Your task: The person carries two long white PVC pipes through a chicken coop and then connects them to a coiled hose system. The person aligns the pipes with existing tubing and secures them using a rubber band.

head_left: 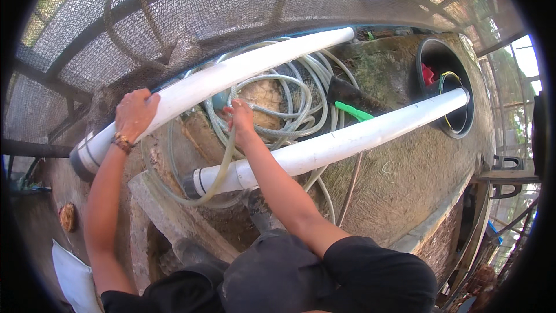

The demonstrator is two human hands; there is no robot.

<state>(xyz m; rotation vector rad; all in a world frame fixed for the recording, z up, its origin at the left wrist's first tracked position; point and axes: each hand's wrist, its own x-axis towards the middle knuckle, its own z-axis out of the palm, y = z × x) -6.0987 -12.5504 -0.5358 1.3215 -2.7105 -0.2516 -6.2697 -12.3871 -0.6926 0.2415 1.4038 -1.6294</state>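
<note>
My left hand [136, 113] grips a long white pipe [231, 72] near its dark-capped lower left end. This pipe slants up to the right across a coil of clear hose [304, 95]. My right hand [241, 120] is closed around a length of the hose, which hangs down from it and loops past the end of a second white pipe [341, 144]. That second pipe lies nearer me, passing under my right forearm. Its dark-capped end is at the left, and its far end rests over a black tub.
The black tub [424, 61] at the right holds something red and a thin yellow cord. A green tool handle [353, 111] lies between the pipes. Mesh netting [231, 6] lines the back. A concrete block [174, 211] sits before my boots, with a white sack [74, 272] at lower left.
</note>
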